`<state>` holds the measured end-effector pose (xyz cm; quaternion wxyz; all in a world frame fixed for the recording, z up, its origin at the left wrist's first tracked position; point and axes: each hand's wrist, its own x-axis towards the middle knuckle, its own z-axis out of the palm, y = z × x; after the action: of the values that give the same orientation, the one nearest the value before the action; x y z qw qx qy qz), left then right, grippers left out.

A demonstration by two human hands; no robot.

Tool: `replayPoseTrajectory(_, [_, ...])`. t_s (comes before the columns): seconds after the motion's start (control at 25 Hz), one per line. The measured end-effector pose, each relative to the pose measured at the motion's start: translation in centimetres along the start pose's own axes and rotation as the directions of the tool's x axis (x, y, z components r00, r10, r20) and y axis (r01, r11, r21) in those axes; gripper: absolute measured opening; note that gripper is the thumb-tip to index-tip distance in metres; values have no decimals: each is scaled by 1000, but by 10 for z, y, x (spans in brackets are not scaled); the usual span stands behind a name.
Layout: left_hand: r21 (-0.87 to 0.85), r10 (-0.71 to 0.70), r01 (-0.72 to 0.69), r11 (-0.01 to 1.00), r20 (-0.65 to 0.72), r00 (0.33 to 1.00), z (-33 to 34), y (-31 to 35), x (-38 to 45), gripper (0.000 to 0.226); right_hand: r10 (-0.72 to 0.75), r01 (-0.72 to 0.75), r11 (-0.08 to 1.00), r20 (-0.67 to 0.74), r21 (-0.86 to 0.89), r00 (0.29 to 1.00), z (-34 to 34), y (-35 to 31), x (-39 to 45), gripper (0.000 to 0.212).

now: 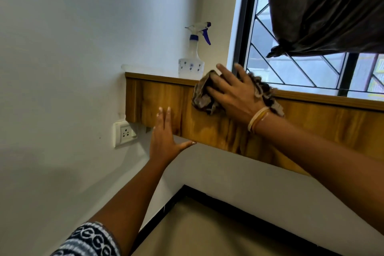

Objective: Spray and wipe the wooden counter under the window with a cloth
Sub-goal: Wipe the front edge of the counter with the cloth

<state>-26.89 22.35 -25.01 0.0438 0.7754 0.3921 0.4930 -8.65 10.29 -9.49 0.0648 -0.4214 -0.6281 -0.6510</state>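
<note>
**A:** What sits closest to the camera?

**B:** A patterned black-and-white sleeve (89, 241) at the bottom edge, cut off by the frame. From it the left forearm reaches up to the left hand (166, 141). That hand is spread flat, fingers straight, thumb out to the side, against the lower front of the wooden counter (158, 97). It holds nothing.

**B:** The right arm comes in from the right edge, with pale bangles (257, 119) at the wrist. The right hand (234, 93) lies with fingers extended over a crumpled brown patterned cloth (204, 97), pressing it onto the counter's top edge and upper front face.

**A:** What is hidden or unclear?

**B:** Most of the cloth is under the hand; only its bunched ends show on either side. The counter's top surface is seen almost edge-on, so little of it can be made out. The view through the window (291, 64) is hazy.

**A:** And the room?

**B:** The counter is a wood-grain ledge fixed to a white wall (62, 48), running under the window with a dark frame and diagonal grille. A dark curtain (328, 6), knotted at its lower end, hangs across the upper right. A white spray bottle (192, 56) with a blue trigger stands upright on the counter near its left end, just left of the cloth. A wall socket (124, 133) sits below the counter's left corner.

**A:** Any open room?

**B:** The counter ends at the left, with bare wall beyond. Below, a black skirting (166, 212) borders a tan floor (207, 235).
</note>
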Motion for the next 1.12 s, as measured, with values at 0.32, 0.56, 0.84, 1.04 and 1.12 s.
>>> replayPoseTrajectory(0.32, [22,-141,140,990,56,988,-26,-63,24,129,-6,-2,997,93,80,996,28,-71,13,65])
replayPoseTrajectory(0.56, [88,-79,67,994,133,988,-38,-102,31,122,-124,114,989,124,89,984,39,-96,26,56])
replayPoseTrajectory(0.84, [293,33,-57,954,84,996,-43,-135,26,116,33,-33,999,76,-10,997,58,-116,88,50])
replayPoseTrajectory(1.04, [305,97,-123,944,97,991,-45,-155,28,118,-306,290,952,315,98,898,71,-165,67,51])
replayPoseTrajectory(1.12, [321,100,-131,938,112,989,-43,-157,28,119,-247,227,968,252,108,936,73,-148,94,55])
